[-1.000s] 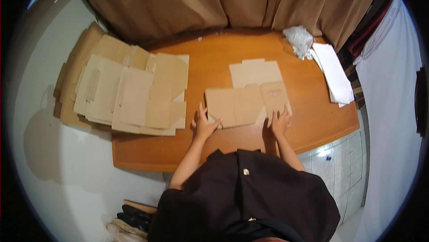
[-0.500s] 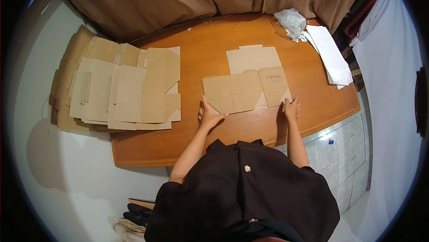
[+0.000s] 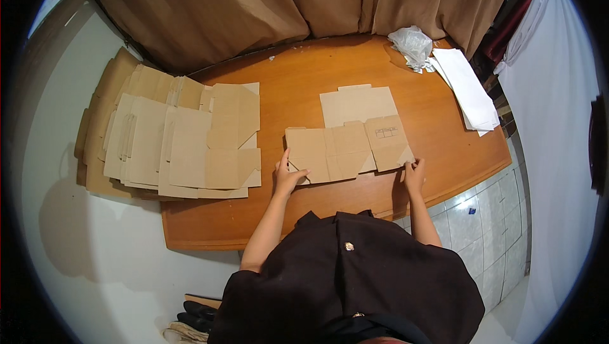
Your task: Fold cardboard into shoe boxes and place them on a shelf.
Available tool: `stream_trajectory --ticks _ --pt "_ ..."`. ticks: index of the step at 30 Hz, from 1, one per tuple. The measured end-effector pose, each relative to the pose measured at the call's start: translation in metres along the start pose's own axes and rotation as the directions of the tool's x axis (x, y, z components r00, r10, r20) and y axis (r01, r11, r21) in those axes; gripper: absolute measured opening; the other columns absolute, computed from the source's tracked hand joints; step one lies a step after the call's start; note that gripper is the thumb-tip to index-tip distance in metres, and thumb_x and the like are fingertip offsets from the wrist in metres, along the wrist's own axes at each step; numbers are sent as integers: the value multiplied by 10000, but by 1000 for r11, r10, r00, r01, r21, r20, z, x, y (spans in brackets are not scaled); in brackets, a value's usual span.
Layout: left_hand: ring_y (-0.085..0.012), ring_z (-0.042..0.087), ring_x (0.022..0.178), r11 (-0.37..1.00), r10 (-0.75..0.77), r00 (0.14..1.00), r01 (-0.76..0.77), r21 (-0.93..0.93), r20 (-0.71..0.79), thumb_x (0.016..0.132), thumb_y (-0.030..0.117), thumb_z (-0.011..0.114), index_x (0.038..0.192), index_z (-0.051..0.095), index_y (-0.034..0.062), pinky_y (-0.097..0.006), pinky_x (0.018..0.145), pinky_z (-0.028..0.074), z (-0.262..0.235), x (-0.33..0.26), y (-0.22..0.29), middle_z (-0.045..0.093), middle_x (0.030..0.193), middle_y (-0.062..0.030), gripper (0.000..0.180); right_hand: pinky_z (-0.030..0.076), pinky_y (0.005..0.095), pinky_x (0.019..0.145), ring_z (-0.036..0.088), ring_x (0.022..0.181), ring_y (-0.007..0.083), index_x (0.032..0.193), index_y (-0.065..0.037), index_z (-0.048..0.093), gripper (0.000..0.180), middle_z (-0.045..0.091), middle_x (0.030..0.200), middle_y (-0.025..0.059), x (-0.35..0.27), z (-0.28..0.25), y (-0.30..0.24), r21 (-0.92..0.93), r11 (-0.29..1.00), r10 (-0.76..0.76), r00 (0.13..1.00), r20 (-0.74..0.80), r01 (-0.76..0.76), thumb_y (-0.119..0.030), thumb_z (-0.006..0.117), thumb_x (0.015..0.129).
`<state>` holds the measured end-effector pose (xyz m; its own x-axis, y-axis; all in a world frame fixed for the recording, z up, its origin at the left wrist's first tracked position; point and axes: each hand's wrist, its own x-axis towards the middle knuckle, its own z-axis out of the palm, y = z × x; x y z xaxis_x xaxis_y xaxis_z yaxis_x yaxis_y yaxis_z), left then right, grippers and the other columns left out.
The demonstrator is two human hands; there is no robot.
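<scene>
Pressed flat with spread fingers, the left hand (image 3: pixel 287 179) is laid on the lower left corner of a flattened cardboard box blank (image 3: pixel 346 148), with nothing closed inside the hand. At the opposite end, the right hand (image 3: pixel 414 174) is placed at the blank's lower right corner, fingertips touching the edge of the end flap; whether that flap is pinched or only touched cannot be told. The blank is spread across the middle of the frame, on the near part of a wooden table (image 3: pixel 298 90), its long side running left to right, with a small printed rectangle seen on its right panel. A paler sheet of cardboard (image 3: pixel 358 101) is partly covered by the blank's upper edge and shows just above it. A large stack of flattened cardboard blanks (image 3: pixel 177 141) is spread over the table's left end, in the left half of the frame, overhanging the edge. In the upper right, a crumpled clear plastic bag (image 3: pixel 411 44) is seen beside a pile of white paper sheets (image 3: pixel 468 93). Brown curtains (image 3: pixel 254 1) are hung along the top of the frame behind the table.
</scene>
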<state>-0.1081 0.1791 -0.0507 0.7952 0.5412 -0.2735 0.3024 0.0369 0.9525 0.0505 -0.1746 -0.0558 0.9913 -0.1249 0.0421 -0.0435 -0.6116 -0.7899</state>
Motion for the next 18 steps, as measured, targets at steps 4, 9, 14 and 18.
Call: stream_trajectory --ticks 4,9,14,18 --pt "-342 339 1207 881 62 993 -102 463 102 505 308 855 1419 253 202 -443 995 310 -4 -18 27 310 1306 -194 1099 340 478 862 597 841 297 984 -33 529 234 619 912 140 -6 0 6 30 998 -52 998 -42 53 -209 557 832" --pt "-394 223 1253 463 -35 994 -73 883 100 483 567 802 1409 286 252 -567 981 170 -6 -37 29 242 1370 -197 1105 434 363 744 612 817 243 875 -62 581 137 628 799 95 -14 -6 -14 -204 977 -53 996 76 68 -184 589 813" --pt "-358 184 1306 241 174 971 -201 950 162 538 644 713 1284 491 242 -586 979 147 -6 -40 39 275 1401 -178 876 293 476 866 597 859 224 904 -124 600 118 630 894 56 -14 -8 5 -241 964 -88 991 106 111 -187 597 805" --pt "-295 247 1304 110 410 845 -420 901 344 626 622 658 1073 662 242 -634 954 144 -14 -29 19 395 1365 -77 587 288 505 871 588 891 225 875 -136 624 100 626 919 41 -12 -11 -5 -270 957 -69 989 130 103 -181 603 788"
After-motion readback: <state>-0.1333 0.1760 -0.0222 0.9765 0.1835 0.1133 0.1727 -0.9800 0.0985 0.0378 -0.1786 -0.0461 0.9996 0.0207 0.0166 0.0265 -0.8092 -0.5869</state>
